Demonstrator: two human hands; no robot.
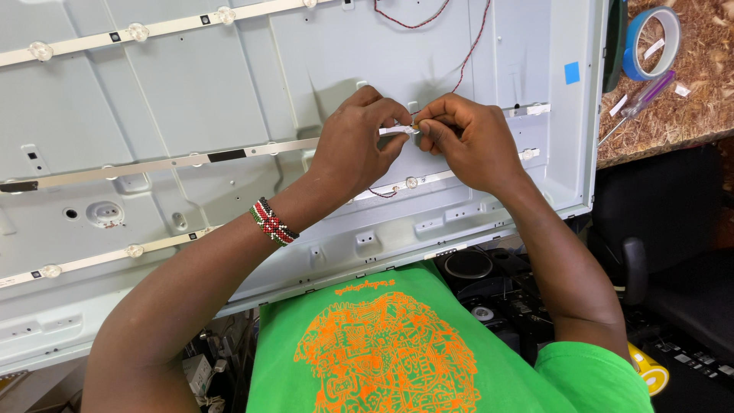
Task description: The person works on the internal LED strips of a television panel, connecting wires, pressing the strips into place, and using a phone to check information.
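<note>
A large pale metal back panel (229,92) of a flat screen lies in front of me, with long white light strips (153,164) running across it. My left hand (355,145) pinches the end of the middle light strip between thumb and fingers. My right hand (466,138) meets it fingertip to fingertip, gripping the small connector (411,128) on a thin red and black wire (462,73) that trails up the panel. A beaded bracelet (272,222) circles my left wrist.
A roll of blue tape (651,38) and a purple-handled screwdriver (638,105) lie on the chipboard bench (688,115) at right. A blue tape square (572,73) sticks to the panel's right rim. Dark electronics and a chair (673,268) sit below.
</note>
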